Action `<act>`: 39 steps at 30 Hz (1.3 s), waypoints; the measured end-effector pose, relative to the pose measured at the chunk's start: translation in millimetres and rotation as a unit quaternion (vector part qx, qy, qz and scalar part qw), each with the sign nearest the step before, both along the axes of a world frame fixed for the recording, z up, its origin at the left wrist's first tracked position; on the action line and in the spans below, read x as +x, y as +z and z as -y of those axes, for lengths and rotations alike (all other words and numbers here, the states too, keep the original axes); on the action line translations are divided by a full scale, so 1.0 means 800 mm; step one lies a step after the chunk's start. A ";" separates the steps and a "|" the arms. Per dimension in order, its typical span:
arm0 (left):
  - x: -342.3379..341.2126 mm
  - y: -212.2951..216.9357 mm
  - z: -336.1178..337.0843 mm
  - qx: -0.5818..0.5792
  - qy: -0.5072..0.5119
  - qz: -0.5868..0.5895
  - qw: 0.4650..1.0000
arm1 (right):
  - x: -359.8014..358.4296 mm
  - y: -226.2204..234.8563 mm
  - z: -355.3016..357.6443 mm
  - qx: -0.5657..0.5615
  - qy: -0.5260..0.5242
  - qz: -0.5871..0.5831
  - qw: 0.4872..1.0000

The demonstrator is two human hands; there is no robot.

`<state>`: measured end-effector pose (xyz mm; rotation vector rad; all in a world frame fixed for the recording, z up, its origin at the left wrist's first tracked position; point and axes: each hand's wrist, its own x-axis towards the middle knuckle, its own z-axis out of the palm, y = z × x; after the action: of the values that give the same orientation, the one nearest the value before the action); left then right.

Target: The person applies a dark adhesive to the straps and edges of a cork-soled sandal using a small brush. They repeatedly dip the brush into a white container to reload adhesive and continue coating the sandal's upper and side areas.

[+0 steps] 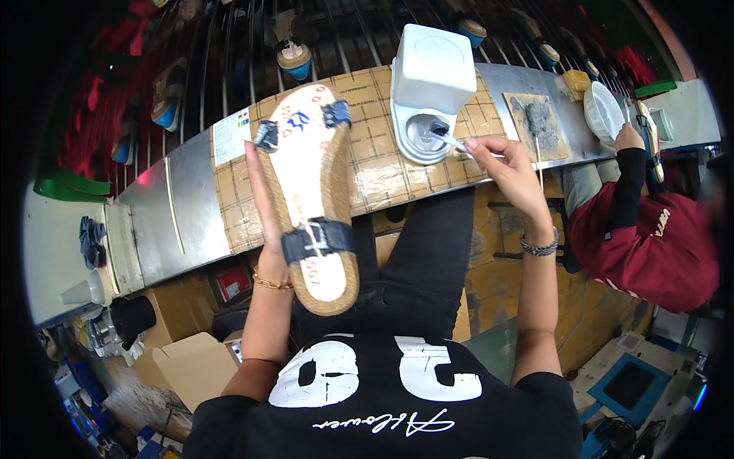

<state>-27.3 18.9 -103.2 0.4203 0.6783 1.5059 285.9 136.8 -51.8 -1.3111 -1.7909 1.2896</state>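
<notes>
My left hand (265, 218) grips a sandal (307, 180) along its left side, the footbed turned up toward me. Its sole edge is tan and rope-like, and dark straps (317, 241) cross it at both ends. Pen and red marks show on the pale footbed. In my right hand (511, 174) a slim brush (454, 143) is pinched between thumb and fingers. The brush's dark tip rests inside the round cup at the base of a white plastic pot (436, 65). Which fingers lie behind the sandal is hidden.
Cardboard (382, 180) covers part of the metal bench (202, 218). A grey-smeared board (535, 122) and a white bowl (603, 112) lie to the right. Beyond run metal rollers (336, 38) carrying several shoes. At right a co-worker in a maroon top (650, 237) handles a shoe.
</notes>
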 end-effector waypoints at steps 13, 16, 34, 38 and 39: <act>0.065 0.086 0.002 0.079 -0.057 -0.199 0.975 | -0.078 0.105 0.057 0.522 -0.093 -0.089 0.843; 0.069 0.100 0.007 0.088 -0.067 -0.172 0.979 | -0.084 0.108 0.078 0.386 0.010 -0.062 0.920; 0.075 0.122 0.023 0.112 -0.021 -0.353 0.929 | -0.082 0.137 0.073 0.494 0.037 -0.045 0.868; 0.073 0.123 0.025 0.121 -0.031 -0.356 0.926 | -0.080 0.139 0.074 0.488 0.056 -0.050 0.870; 0.073 0.123 0.026 0.121 -0.034 -0.354 0.927 | -0.080 0.139 0.075 0.484 0.057 -0.052 0.872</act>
<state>31.1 -1.8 -5.0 1.2011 1.0229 1.3618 222.1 77.1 59.7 -0.5490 -2.0139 0.3352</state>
